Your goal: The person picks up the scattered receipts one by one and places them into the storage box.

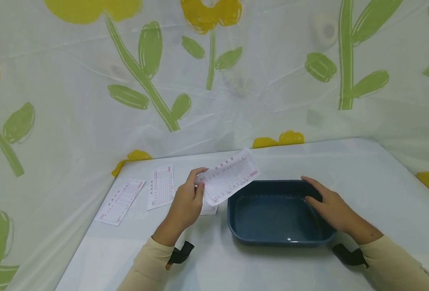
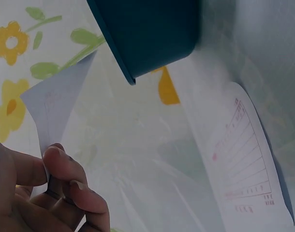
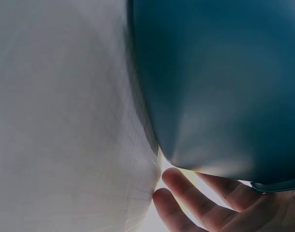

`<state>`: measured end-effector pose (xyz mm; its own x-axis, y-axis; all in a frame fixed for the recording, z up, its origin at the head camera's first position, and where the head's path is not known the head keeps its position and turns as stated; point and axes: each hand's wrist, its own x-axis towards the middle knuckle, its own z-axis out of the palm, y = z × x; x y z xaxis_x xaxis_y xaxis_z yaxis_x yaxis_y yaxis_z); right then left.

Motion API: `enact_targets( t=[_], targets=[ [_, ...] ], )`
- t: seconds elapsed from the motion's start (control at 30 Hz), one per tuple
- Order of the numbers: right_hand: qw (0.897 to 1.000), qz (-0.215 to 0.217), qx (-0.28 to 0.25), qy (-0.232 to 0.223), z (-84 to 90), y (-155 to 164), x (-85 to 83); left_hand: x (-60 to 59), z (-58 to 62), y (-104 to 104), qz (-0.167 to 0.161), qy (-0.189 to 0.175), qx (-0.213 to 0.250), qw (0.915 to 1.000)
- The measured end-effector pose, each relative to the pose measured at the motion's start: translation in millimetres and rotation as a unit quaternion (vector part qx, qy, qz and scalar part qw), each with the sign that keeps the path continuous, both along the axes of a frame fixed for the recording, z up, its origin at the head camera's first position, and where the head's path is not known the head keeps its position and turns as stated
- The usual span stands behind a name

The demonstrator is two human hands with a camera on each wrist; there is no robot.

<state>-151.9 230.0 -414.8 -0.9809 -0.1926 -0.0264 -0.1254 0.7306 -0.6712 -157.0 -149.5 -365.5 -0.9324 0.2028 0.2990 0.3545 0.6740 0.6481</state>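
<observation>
My left hand (image 1: pixel 185 202) pinches a printed paper form (image 1: pixel 230 178) between thumb and fingers, raised beside the left end of a dark blue plastic basin (image 1: pixel 280 220). In the left wrist view the held form (image 2: pixel 55 101) looks bent, with its pale side showing. My right hand (image 1: pixel 332 208) grips the basin's right rim, thumb over the inner side. The right wrist view has the fingers (image 3: pixel 186 193) along the outer wall (image 3: pixel 225 96). Nothing is visible inside the basin. Another form (image 1: pixel 209 209) lies partly hidden below the held one.
Two more printed forms, one slanted (image 1: pixel 120 202) and one more upright (image 1: pixel 161 188), lie at the table's left side. White sheeting with flowers (image 1: pixel 236 113) hangs behind the white table (image 1: pixel 214 266). Dark curved pieces (image 1: pixel 181 252) sit at both wrists.
</observation>
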Motion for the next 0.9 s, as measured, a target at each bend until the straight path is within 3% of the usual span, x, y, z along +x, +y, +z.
enact_targets(
  t=[0.23, 0.6, 0.9],
  targets=[
    [1.000, 0.002, 0.005, 0.003, 0.8, -0.4, -1.5, 2.8, -3.6, 5.9, -0.039, 0.004, -0.034, 0.9987],
    [1.000, -0.001, 0.004, 0.001, -0.9, 0.0, -0.1, 6.3, -9.3, 17.2, -0.086, -0.033, -0.052, 0.9943],
    [1.000, -0.002, 0.007, -0.002, -1.7, -2.3, 0.0, 10.4, -15.0, 23.3, -0.097, -0.057, -0.068, 0.9914]
  ],
)
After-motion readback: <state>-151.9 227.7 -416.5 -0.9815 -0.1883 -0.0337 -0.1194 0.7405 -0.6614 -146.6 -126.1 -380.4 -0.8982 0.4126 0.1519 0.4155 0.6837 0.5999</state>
